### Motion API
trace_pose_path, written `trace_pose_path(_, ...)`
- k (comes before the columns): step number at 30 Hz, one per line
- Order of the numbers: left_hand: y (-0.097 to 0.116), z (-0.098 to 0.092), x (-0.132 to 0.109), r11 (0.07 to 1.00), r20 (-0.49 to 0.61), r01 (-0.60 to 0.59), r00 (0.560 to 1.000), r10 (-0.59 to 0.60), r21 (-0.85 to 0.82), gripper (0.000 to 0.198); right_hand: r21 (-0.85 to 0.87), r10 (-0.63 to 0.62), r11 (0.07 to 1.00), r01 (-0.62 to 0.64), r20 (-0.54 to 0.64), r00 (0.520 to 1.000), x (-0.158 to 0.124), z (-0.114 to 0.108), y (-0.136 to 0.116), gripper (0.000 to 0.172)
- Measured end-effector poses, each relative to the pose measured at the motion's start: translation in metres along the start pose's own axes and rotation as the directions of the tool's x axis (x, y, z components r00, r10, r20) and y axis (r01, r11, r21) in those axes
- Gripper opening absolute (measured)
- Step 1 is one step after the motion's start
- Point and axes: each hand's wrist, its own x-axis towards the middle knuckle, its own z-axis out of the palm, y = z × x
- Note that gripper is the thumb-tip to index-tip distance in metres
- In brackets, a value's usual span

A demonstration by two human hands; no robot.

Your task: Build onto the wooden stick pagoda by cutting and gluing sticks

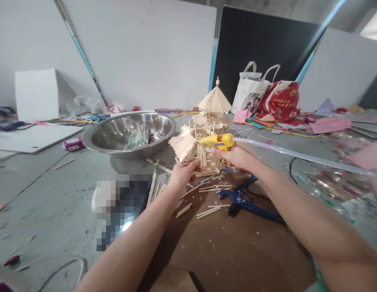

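A small pagoda model (184, 146) made of pale wooden sticks stands on the brown board, with a pointed roof on top. My right hand (233, 155) is wrapped round a yellow hot glue gun (217, 141), whose tip meets the upper edge of a lower roof. A long clear glue stick (285, 152) runs out of the gun's back to the right. Low at the model's front left, my left hand (186, 172) is closed with thumb and fingers on its stick work. Cut sticks (209, 211) and a blue-handled cutter (249, 202) lie in front of the model.
Left of the model is a steel basin (130, 152) with packaged chopsticks (138, 136) inside. A blurred dark object (127, 211) lies beside my left forearm. White (249, 91) and red (281, 101) bags stand behind on the right. The brown board (237, 251) spans the front.
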Motion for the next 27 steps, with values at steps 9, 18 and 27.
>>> trace_pose_path(9, -0.0013, -0.0012, 0.0, 1.0, 0.019, -0.008, 1.0, 0.007, 0.03, 0.038, 0.066, 0.007, 0.998, -0.005, -0.023, 1.0, -0.0013, -0.0016, -0.0034, 0.03)
trace_pose_path(18, -0.0017, 0.0001, -0.0007, 0.995, -0.004, -0.047, 0.999, 0.047, 0.093, 0.033, 0.149, -0.002, 0.989, 0.011, -0.06, 0.998, -0.0001, -0.0002, -0.0046, 0.025)
trace_pose_path(27, -0.0032, 0.0008, 0.0007, 0.99, -0.018, -0.062, 0.998, 0.065, 0.13, 0.03, 0.173, 0.074, 0.982, -0.07, -0.014, 0.997, -0.0018, -0.0009, -0.0013, 0.024)
